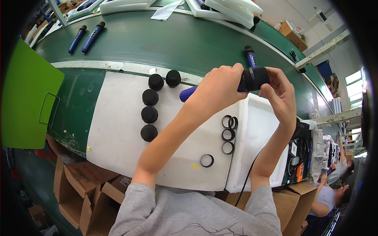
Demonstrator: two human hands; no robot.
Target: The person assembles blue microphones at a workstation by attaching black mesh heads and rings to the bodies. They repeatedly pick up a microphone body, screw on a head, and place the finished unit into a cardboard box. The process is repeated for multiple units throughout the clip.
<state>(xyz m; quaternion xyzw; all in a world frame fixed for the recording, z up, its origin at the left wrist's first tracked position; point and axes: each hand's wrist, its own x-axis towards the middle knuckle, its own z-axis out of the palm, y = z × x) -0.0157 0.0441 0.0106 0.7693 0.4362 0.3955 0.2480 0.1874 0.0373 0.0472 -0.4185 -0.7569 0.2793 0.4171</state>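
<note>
A blue microphone with a black head [255,80] is held up over the right part of the white work sheet [118,118]. My left hand [218,86] is wrapped round its body, and the blue tail end sticks out beyond the wrist side. The fingers and thumb of my right hand [280,92] grip the black mesh head. On the sheet, several black mesh microphone heads [149,97] stand in a rough column to the left of my left forearm. Several black rings [228,135] lie below my hands, with one ring [207,160] set apart nearer me.
Beyond the sheet runs a green belt [157,39] carrying two blue microphones [93,37] at far left and another [250,57] behind my hands. A white foam tray [252,137] sits at right, crossed by a black cable. Cardboard boxes [90,192] stand below; co-workers [327,196] are at far right.
</note>
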